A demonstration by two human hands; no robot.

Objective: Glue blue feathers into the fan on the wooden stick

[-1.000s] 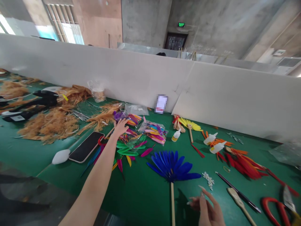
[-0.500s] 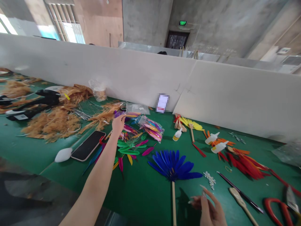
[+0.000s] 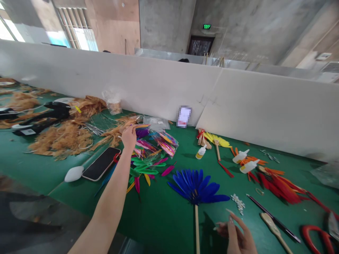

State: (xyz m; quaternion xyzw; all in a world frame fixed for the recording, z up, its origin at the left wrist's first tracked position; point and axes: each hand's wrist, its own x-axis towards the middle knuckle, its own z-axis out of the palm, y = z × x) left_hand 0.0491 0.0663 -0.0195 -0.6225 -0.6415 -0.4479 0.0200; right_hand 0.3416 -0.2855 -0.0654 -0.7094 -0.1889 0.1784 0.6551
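My left hand [image 3: 129, 137] reaches to the back of the green table, fingers pinched at the edge of a clear bag of coloured feathers [image 3: 142, 132] with purple and orange showing. Close by lies another clear bag of pink and blue feathers [image 3: 165, 143]. Loose green feathers [image 3: 144, 171] and magenta feathers [image 3: 167, 170] spread below my wrist. At the bottom right, my right hand [image 3: 237, 233] hovers with fingers loosely bent and apart, holding nothing visible. To its left rests a fan of blue feathers [image 3: 198, 187] on a wooden stick [image 3: 197, 229].
White beads [image 3: 237, 204], a dark pen [image 3: 272, 218], a wooden handle [image 3: 272, 225] and red-handled scissors [image 3: 315, 236] lie right. Glue bottles [image 3: 201, 152] stand or lie behind. A phone [image 3: 102, 164] and white case [image 3: 73, 174] sit left. A white partition [image 3: 148, 84] bounds the back.
My left hand has drawn slightly left, and the feather bags beside it have shifted left. My right hand has hardly moved. The view has swung a little.
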